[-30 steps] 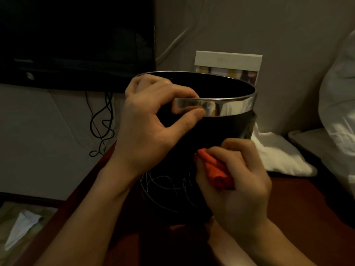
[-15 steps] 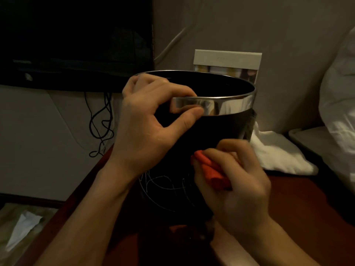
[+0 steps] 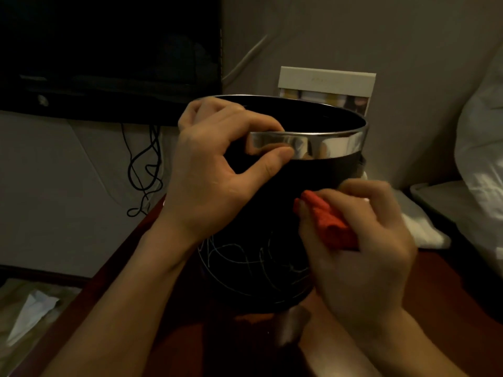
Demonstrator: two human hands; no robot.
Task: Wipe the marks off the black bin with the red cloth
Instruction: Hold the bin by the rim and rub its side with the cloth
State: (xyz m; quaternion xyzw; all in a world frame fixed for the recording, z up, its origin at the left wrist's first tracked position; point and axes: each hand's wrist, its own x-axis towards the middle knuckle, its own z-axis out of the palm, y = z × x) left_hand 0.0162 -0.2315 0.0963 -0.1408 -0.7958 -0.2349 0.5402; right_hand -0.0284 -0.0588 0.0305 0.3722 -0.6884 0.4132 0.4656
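The room is dim, with a plain pale wall at the back and a big dark screen hanging on it at the top left. Black cords dangle down the wall under the screen. A dark red table fills the bottom of the view, and its left edge runs up toward the cords. White bedding is piled past the right edge of the table. The black bin stands upright near the middle of the table, and it has a shiny silver band around its top. Thin white scribble marks cover the lower front of the bin. Behind the bin, a white card with small pictures leans on the wall. A folded white towel lies at the back right of the table, just beside the bin. A crumpled white tissue lies on the floor past the left edge of the table. The left hand holds the top of the bin, with the fingers curled over the rim and the thumb pressed on the silver band. The right hand is closed around the red cloth, which is bunched up between the thumb and the fingers. The cloth touches the right side of the bin, above the marks.
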